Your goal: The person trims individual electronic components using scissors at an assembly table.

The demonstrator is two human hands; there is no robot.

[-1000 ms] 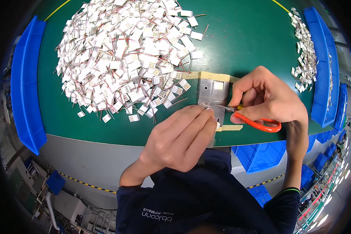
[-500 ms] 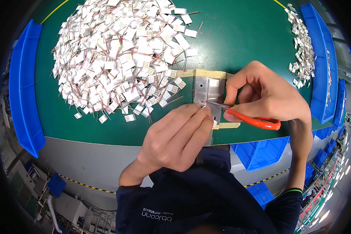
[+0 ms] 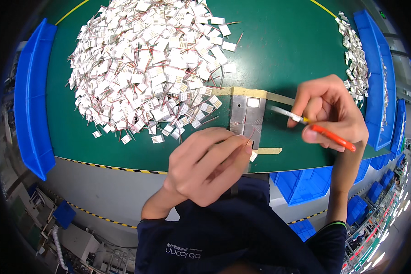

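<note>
My left hand (image 3: 210,166) pinches thin wires (image 3: 250,135), with a small white piece (image 3: 253,156) hanging just below the fingertips. It is over the lower end of a metal plate (image 3: 250,119) taped to the green table. A white rectangle (image 3: 253,102) shows near the plate's top. To the right of the plate, my right hand (image 3: 329,114) is raised and closed around a hand tool with an orange handle (image 3: 332,137) and a slim metal tip; the tip is blurred and touches nothing. Its exact kind is unclear.
A large heap of white pieces with thin wires (image 3: 141,68) covers the green table (image 3: 274,50) on the left. A smaller heap (image 3: 355,64) lies at far right, beside a blue bin (image 3: 374,77). Another blue bin (image 3: 32,100) stands at the left edge.
My right hand has drawn the orange-handled tool away from the left fingertips, moving right. The left hand keeps its pinch almost in place. The view has shifted slightly.
</note>
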